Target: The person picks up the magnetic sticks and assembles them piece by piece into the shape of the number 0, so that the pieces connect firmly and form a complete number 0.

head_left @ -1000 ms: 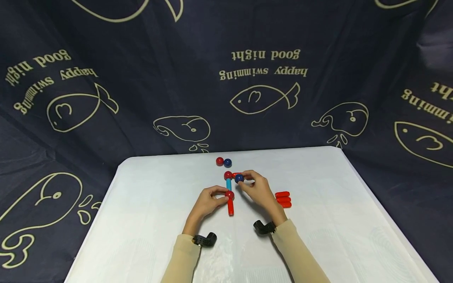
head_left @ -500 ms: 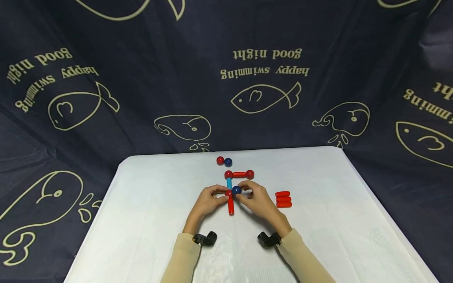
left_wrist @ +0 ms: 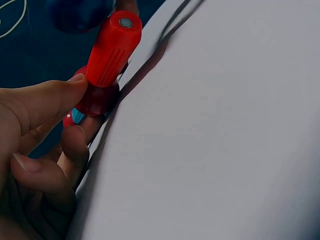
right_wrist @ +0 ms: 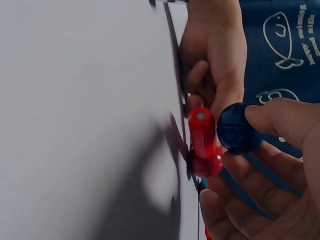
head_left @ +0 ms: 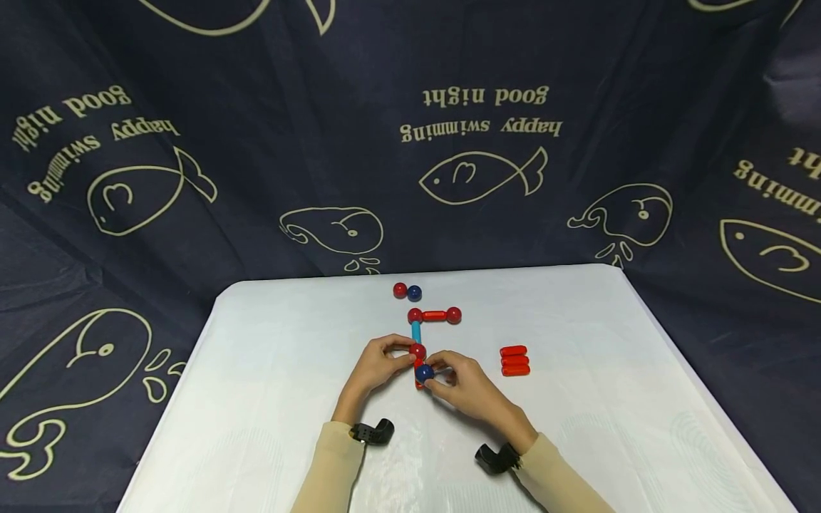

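Two hands meet mid-counter (head_left: 269,399) over a chain of magnetic pieces. The left hand (head_left: 375,367) pinches a red ball (head_left: 417,350) between thumb and fingertips, and a red stick (left_wrist: 112,47) runs from that ball toward the person. The right hand (head_left: 465,388) pinches a blue ball (head_left: 424,372) right beside that stick's free end. Three spare red sticks (head_left: 514,360) lie just right of the right hand.

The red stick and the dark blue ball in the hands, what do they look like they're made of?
The red stick looks like glossy moulded plastic, with lengthwise ribs and a small grey disc, possibly metal, in its end. The blue ball, pinched by the right hand, looks like smooth hard plastic with a faint seam.
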{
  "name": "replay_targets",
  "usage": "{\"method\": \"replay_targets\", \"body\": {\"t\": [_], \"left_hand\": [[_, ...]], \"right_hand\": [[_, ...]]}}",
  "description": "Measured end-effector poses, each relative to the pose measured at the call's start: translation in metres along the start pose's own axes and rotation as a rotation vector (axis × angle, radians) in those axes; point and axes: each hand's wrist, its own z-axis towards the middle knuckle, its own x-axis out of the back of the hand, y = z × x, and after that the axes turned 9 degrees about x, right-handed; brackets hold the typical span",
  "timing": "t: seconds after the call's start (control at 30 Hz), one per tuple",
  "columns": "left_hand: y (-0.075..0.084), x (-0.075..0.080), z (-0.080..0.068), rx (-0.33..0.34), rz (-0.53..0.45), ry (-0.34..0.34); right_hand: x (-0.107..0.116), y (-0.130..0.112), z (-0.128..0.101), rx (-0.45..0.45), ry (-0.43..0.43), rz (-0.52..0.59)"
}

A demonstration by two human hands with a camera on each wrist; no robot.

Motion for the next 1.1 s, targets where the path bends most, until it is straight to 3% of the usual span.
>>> {"method": "replay_targets", "body": {"t": [0.43,1.1], "left_hand": [[0.000,0.000,0.000,0.003,-0.019,-0.005],[-0.001,-0.001,0.000,-0.012,-0.006,0.001]], "right_hand": [[-0.005,-0.002,-0.016,0.037,-0.096,-0.035],[-0.017,0.005,-0.014,0.043,-0.126,-0.037]]}}
